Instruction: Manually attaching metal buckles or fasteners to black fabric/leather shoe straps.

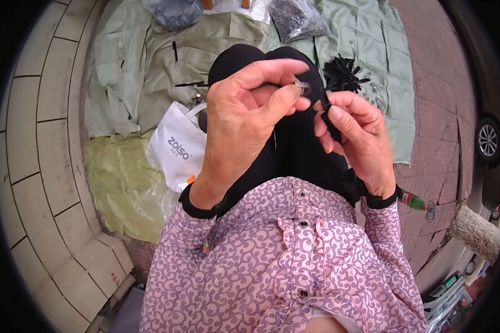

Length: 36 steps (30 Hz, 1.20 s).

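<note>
My left hand is raised over my lap, thumb and fingers pinching a small clear plastic piece. Close beside it on the right, my right hand grips a short black strip between thumb and fingers. The two held pieces look apart, with a narrow gap between the hands. Beyond my right hand, a pile of black strips lies on the pale green cloth. Several small clear pieces are scattered next to that pile.
A white bag sits left of my legs, on the cloths. Farther off lie a clear bag of small pieces and a grey-blue plastic bag. A green bottle is by my right wrist. Tiled steps run along the left.
</note>
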Each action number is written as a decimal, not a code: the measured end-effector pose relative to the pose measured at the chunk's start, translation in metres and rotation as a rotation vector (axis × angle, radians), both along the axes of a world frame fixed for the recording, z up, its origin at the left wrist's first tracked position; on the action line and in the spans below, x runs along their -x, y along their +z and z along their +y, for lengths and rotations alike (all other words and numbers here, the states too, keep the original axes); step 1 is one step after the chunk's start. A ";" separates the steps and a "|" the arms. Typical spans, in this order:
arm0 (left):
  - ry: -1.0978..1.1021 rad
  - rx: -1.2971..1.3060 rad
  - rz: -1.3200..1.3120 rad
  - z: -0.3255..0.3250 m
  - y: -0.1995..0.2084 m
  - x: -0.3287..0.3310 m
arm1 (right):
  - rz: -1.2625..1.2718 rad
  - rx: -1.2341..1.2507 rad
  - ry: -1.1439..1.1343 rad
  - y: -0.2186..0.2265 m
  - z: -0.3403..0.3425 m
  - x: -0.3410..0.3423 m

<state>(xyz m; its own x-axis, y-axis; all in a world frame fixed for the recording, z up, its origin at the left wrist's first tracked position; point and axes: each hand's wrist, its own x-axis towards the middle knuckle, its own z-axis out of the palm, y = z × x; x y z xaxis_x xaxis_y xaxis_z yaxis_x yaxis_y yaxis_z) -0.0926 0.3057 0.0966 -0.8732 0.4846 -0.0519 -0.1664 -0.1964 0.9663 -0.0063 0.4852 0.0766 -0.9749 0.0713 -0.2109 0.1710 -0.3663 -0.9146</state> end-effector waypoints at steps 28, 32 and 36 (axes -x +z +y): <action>-0.195 -0.265 -0.002 -0.002 -0.030 0.007 | -0.074 0.216 0.211 -0.005 -0.001 0.004; -0.191 -0.225 -0.134 -0.001 -0.027 0.011 | -0.081 0.250 0.191 -0.007 -0.001 0.010; -0.178 -0.278 -0.162 -0.001 -0.036 0.020 | -0.067 0.179 0.140 -0.007 -0.002 0.019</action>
